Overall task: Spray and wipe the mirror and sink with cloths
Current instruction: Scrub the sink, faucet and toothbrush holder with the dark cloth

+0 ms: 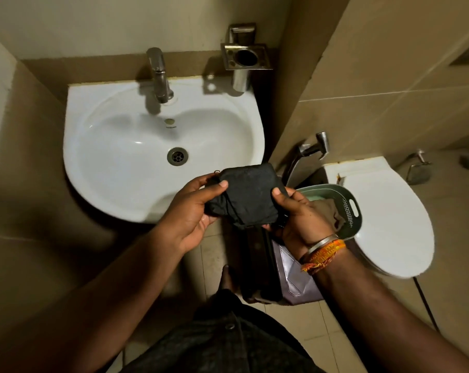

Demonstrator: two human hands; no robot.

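The left hand (194, 208) grips one side of a folded black cloth (248, 196), thumb pressed on top and fingers curled beneath; the right hand (299, 216) pinches the opposite side the same way, thumb over the upper face. The cloth is held between them in the air, its far edge overlapping the front rim of the sink (98, 168) in this view and its near edge hanging over the floor.

The sink is a white basin fixed to the back wall, its bowl bare, with a metal drain (177, 156) near the middle and a chrome tap (159, 74) standing upright at the back. A metal holder (245, 56) is mounted on the wall just right of the tap. To the left of the basin a tiled wall stands close.

Below the right hand a green plastic basket (346, 208) holds a brownish cloth (331, 214). It rests atop a dark purplish bin (292, 275) on the floor, which fills the gap between the sink and a white toilet (389, 214) with its lid shut. A spray handle (312, 149) hangs on the wall between them. Orange thread bands and a metal bangle (323, 250) circle the right wrist. The beige tiled floor (209, 243) shows only in a narrow strip beneath the hands; the room is dim and cramped.
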